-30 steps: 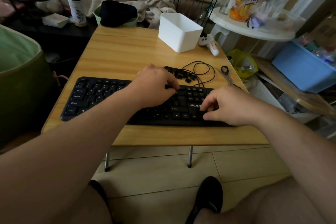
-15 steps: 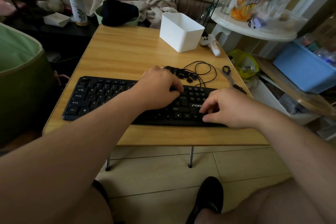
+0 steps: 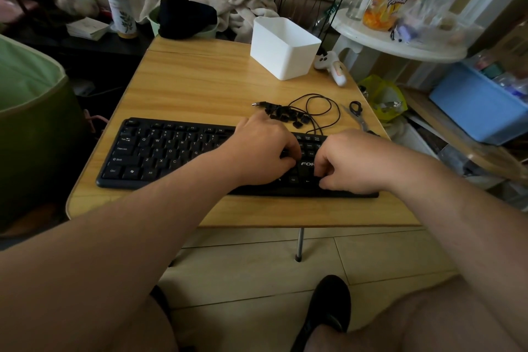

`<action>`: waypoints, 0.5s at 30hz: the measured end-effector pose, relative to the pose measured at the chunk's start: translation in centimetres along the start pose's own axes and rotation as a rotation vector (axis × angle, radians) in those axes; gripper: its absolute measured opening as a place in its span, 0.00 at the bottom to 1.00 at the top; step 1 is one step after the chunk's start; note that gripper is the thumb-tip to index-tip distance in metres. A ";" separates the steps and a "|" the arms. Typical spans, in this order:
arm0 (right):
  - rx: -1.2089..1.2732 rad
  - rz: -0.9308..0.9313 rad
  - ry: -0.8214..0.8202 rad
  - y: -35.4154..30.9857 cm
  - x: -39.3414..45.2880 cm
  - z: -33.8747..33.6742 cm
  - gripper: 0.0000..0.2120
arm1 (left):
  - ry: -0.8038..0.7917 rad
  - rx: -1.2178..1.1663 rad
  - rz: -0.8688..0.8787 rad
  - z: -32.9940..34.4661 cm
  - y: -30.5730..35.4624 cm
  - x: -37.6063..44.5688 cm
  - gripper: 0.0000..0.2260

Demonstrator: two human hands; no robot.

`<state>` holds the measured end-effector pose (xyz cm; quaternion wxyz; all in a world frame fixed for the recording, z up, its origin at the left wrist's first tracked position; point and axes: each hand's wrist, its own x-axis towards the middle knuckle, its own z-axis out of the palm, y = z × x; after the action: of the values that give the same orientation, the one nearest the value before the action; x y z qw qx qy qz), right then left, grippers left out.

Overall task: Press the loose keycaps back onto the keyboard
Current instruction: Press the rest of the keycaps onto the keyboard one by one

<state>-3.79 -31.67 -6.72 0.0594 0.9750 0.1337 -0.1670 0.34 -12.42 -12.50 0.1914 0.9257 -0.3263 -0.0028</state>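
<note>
A black keyboard [image 3: 160,151] lies across the near part of the wooden table [image 3: 200,88]. A small pile of loose black keycaps [image 3: 285,116] sits just behind it, next to a thin black cable [image 3: 320,103]. My left hand [image 3: 260,148] rests on the keyboard's right-middle keys, its fingers curled down with the tips beside the white logo. My right hand [image 3: 354,161] is close beside it, fingers bent onto the arrow-key area. Whatever lies under either hand's fingertips is hidden.
A white plastic bin [image 3: 283,48] stands at the back right of the table, with a white controller [image 3: 334,67] beside it. Scissors [image 3: 357,114] lie near the right edge. A green fabric basket [image 3: 31,111] is on the left, and a round white side table [image 3: 400,43] on the right.
My left hand has slid right and toward me along the keyboard, ending close to my right hand. My right hand has hardly moved.
</note>
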 end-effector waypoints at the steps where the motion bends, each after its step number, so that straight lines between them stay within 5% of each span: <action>1: -0.013 -0.002 0.001 -0.1 0.0 0.0 0.07 | 0.001 0.009 0.006 0.1 0.2 0.0 0.09; 15: -0.006 0.054 0.152 -0.1 -0.1 2.5 0.03 | -0.021 0.068 0.013 0.0 1.1 -0.3 0.11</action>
<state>-4.71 -32.02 -9.08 0.0565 0.9880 0.1119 -0.0904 -0.54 -13.00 -12.14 0.1565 0.9294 -0.3342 -0.0001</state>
